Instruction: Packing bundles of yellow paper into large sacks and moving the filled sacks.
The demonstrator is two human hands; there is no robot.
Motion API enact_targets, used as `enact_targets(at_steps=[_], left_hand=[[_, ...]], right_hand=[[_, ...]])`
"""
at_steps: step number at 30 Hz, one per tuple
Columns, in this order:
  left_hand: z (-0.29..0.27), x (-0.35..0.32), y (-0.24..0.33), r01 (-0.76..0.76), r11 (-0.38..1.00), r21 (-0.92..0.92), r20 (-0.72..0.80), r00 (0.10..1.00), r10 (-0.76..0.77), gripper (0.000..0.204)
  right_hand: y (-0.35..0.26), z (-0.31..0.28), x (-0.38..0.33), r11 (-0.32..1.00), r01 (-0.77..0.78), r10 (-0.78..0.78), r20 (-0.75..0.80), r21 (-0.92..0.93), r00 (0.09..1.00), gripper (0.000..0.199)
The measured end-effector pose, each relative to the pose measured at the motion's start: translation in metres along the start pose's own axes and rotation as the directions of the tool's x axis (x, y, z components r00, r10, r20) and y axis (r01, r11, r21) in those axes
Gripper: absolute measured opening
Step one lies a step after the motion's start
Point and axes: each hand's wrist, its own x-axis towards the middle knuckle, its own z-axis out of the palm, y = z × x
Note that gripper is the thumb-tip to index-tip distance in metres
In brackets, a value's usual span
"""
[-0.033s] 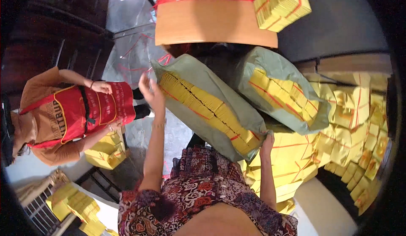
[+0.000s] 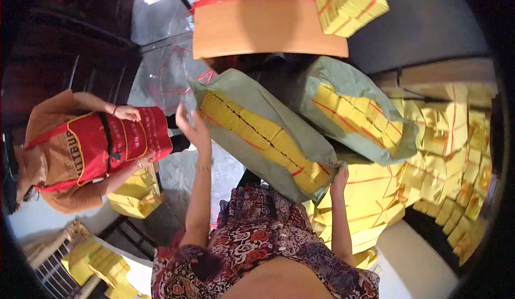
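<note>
Two green sacks of yellow paper bundles lie side by side in the head view. The left hand (image 2: 194, 128) has its fingers spread and rests against the far left end of the nearer sack (image 2: 263, 138). The right hand (image 2: 339, 176) pinches that sack's near right corner. The second sack (image 2: 357, 108) lies to the right, with loose yellow bundles (image 2: 445, 154) piled beyond. At the far left, another person in a red apron (image 2: 102, 146) holds it with both hands.

Packing workshop (yellow paper bundles (image 2: 445, 154) everywhere)
</note>
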Motion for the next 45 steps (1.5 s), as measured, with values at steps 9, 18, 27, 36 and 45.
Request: enact_targets(at_steps=[9, 18, 27, 36, 45], left_hand=[[-0.062, -0.235, -0.046, 0.836, 0.548, 0.016, 0.633, 0.415, -0.653, 0.092], [-0.042, -0.253, 0.039, 0.336, 0.936, 0.11, 0.549, 0.764, -0.339, 0.09], [-0.031, -0.331, 0.14, -0.639, 0.713, -0.289, 0.82, 0.219, 0.529, 0.074], [-0.061, -0.379, 0.152, -0.647, 0.749, -0.138, 0.735, 0.44, 0.516, 0.016], [-0.071, -0.389, 0.146, -0.688, 0.723, -0.069, 0.711, 0.475, 0.519, 0.016]], right_hand=[[0.007, -0.048, -0.048, 0.963, 0.256, -0.269, -0.393, -0.087, 0.879, 0.01], [-0.02, -0.049, -0.148, 0.849, 0.334, -0.469, -0.291, -0.411, 0.834, 0.009], [0.011, -0.073, -0.134, -0.108, 0.606, -0.515, 0.566, -0.788, 0.644, 0.024], [0.025, -0.109, -0.147, -0.067, 0.727, -0.579, 0.62, -0.683, 0.529, 0.028], [0.012, -0.123, -0.104, -0.114, 0.776, -0.711, 0.596, -0.62, 0.373, 0.031]])
